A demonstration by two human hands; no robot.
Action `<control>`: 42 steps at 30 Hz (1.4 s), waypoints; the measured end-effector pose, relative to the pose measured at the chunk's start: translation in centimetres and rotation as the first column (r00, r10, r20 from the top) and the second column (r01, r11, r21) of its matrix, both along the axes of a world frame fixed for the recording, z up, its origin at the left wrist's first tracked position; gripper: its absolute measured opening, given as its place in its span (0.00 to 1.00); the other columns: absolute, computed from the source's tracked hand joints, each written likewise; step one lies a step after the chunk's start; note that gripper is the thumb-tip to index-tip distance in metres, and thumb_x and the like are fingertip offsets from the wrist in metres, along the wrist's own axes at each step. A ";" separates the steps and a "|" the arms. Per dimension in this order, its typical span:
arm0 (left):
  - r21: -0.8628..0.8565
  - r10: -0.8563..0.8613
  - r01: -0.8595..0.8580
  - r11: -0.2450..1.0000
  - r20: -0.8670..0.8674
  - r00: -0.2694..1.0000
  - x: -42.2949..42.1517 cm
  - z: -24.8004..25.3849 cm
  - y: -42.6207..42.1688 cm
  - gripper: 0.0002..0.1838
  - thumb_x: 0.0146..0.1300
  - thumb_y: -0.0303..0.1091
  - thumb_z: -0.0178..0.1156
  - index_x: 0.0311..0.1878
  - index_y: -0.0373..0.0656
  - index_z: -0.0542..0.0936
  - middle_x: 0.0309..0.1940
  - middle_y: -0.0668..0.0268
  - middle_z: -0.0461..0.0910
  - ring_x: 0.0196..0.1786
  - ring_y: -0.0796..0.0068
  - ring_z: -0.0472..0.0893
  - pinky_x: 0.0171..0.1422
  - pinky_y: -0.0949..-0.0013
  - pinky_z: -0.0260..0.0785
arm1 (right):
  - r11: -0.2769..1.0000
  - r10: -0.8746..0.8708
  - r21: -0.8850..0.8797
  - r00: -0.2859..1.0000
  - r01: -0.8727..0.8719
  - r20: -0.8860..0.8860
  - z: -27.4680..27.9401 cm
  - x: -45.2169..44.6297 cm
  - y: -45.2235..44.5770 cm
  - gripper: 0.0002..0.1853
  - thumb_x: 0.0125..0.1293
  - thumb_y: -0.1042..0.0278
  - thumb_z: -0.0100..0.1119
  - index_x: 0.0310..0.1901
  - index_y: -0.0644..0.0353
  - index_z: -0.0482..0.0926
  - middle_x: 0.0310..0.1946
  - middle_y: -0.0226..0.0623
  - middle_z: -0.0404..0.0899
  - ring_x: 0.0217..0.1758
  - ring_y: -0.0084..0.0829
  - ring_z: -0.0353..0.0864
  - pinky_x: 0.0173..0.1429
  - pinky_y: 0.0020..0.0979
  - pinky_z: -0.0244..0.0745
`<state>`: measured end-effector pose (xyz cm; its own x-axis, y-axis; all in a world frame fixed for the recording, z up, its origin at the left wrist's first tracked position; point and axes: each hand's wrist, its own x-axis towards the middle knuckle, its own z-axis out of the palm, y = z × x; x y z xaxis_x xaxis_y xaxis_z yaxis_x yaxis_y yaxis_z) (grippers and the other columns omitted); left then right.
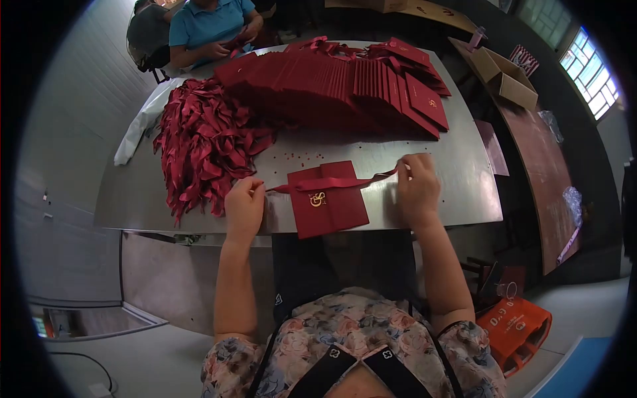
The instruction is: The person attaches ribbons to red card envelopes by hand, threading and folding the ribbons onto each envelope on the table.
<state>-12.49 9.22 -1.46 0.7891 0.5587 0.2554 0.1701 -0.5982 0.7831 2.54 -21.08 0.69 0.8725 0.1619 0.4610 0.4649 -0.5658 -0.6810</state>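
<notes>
A dark red folder [332, 215] with a gold emblem lies at the front edge of the metal table, between my two hands. Across its upper part runs a red ribbon [332, 184], stretched out to both sides. My left hand [245, 202] pinches the ribbon's left end beside the pile of ribbons. The right end, twisted, is held between the fingers of my right hand [419, 186], which is raised over the table. Behind the folder stands a long row of similar red folders [298, 83]. To the left is a heap of loose red ribbons [199, 142].
Small red bits dot the metal table [458, 192] behind the folder. A person in a blue shirt [209, 30] sits at the far left side. White plastic [142, 126] lies on the left edge. At right are a cardboard box [505, 79] on a bench and an orange bag [514, 328].
</notes>
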 end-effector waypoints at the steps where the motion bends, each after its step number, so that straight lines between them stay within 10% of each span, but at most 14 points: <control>1: -0.002 0.011 -0.011 1.000 -0.005 1.000 -0.2 -0.1 0.1 0.06 0.63 0.25 0.62 0.42 0.35 0.82 0.33 0.55 0.82 0.31 0.67 0.83 0.38 0.68 0.73 | 0.973 -0.091 -0.214 0.996 0.091 0.014 -0.3 1.3 -1.3 0.11 0.70 0.60 0.60 0.36 0.60 0.81 0.38 0.43 0.80 0.39 0.49 0.82 0.46 0.45 0.76; 9: 0.069 0.222 -0.218 0.973 -0.058 0.973 -1.0 1.7 -1.2 0.15 0.64 0.35 0.66 0.27 0.35 0.78 0.18 0.59 0.77 0.23 0.68 0.78 0.32 0.65 0.69 | 0.825 -0.105 -0.563 0.967 -0.045 -0.232 -0.7 2.5 1.1 0.19 0.65 0.50 0.61 0.37 0.61 0.85 0.40 0.43 0.84 0.45 0.48 0.83 0.52 0.45 0.76; 12: -0.231 0.047 -0.083 0.969 -0.153 0.987 -2.8 0.2 -2.9 0.17 0.63 0.40 0.69 0.28 0.35 0.80 0.18 0.59 0.79 0.23 0.69 0.80 0.32 0.66 0.69 | 0.943 -0.014 -0.331 0.989 -0.036 -0.149 -1.6 3.0 1.3 0.13 0.62 0.59 0.64 0.36 0.63 0.84 0.40 0.42 0.85 0.39 0.38 0.85 0.45 0.40 0.78; 14: -0.199 0.005 -0.045 0.979 -0.201 0.980 -3.4 1.5 -5.8 0.17 0.62 0.40 0.70 0.29 0.35 0.81 0.19 0.58 0.80 0.25 0.68 0.81 0.33 0.66 0.70 | 0.980 0.167 0.166 0.893 -0.106 -0.418 -0.2 2.4 2.0 0.07 0.61 0.70 0.63 0.36 0.64 0.83 0.38 0.38 0.84 0.30 0.25 0.81 0.37 0.30 0.76; 17: -0.102 -0.025 -0.002 0.995 -0.259 0.966 -3.2 1.3 -7.6 0.15 0.59 0.40 0.71 0.33 0.34 0.84 0.23 0.56 0.83 0.27 0.68 0.83 0.34 0.66 0.72 | 0.853 0.359 0.449 0.924 -0.267 -0.132 -0.2 0.6 3.8 0.06 0.59 0.82 0.62 0.38 0.63 0.83 0.29 0.27 0.82 0.27 0.13 0.72 0.32 0.21 0.66; 20: -0.074 -0.008 -0.013 0.997 -0.276 0.961 -2.1 1.2 -7.9 0.13 0.58 0.37 0.72 0.34 0.34 0.84 0.26 0.55 0.84 0.29 0.67 0.84 0.36 0.66 0.73 | 0.823 0.508 0.265 0.860 -0.502 0.052 0.0 -2.3 5.9 0.05 0.55 0.84 0.61 0.29 0.64 0.75 0.30 0.31 0.81 0.26 0.18 0.72 0.32 0.22 0.67; 23: -0.204 -0.022 -0.023 0.979 -0.218 0.976 -1.4 0.9 -7.8 0.10 0.57 0.31 0.71 0.36 0.34 0.84 0.26 0.59 0.84 0.28 0.69 0.84 0.36 0.67 0.74 | 0.750 0.656 0.003 0.743 -0.662 -0.133 -0.6 -4.3 6.4 0.08 0.53 0.81 0.65 0.27 0.64 0.73 0.27 0.34 0.79 0.28 0.24 0.75 0.32 0.28 0.71; 31: -0.803 -0.135 0.024 0.596 -0.070 0.988 -0.6 1.8 -6.6 0.05 0.63 0.22 0.65 0.41 0.36 0.82 0.23 0.72 0.79 0.19 0.86 0.73 0.22 0.81 0.58 | 0.710 0.699 0.303 0.582 -0.636 -0.415 -0.3 -4.0 5.1 0.09 0.60 0.72 0.70 0.33 0.64 0.78 0.27 0.29 0.79 0.30 0.19 0.75 0.33 0.28 0.71; 37: -0.870 -0.146 -0.011 0.492 -0.094 0.985 -0.2 2.6 -7.1 0.06 0.61 0.22 0.65 0.41 0.37 0.81 0.23 0.72 0.79 0.19 0.86 0.73 0.19 0.82 0.56 | 0.729 0.679 0.454 0.624 -0.512 -0.387 -1.6 -4.4 5.5 0.07 0.61 0.76 0.69 0.39 0.64 0.83 0.32 0.30 0.81 0.32 0.20 0.76 0.37 0.27 0.72; 42: -0.860 -0.086 -0.006 0.510 -0.059 0.995 0.5 2.2 -7.9 0.07 0.61 0.21 0.66 0.41 0.38 0.80 0.23 0.72 0.78 0.19 0.87 0.72 0.20 0.83 0.56 | 0.749 0.662 0.187 0.724 -0.635 -0.193 -1.2 -4.5 5.3 0.06 0.59 0.76 0.70 0.39 0.64 0.85 0.31 0.37 0.79 0.33 0.29 0.79 0.38 0.29 0.73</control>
<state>-12.02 1.34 0.79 0.8078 0.4355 -0.3973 0.2546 0.3500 0.9015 -1.96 -15.74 -0.49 0.6526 0.6931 0.3061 0.5135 -0.1076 -0.8513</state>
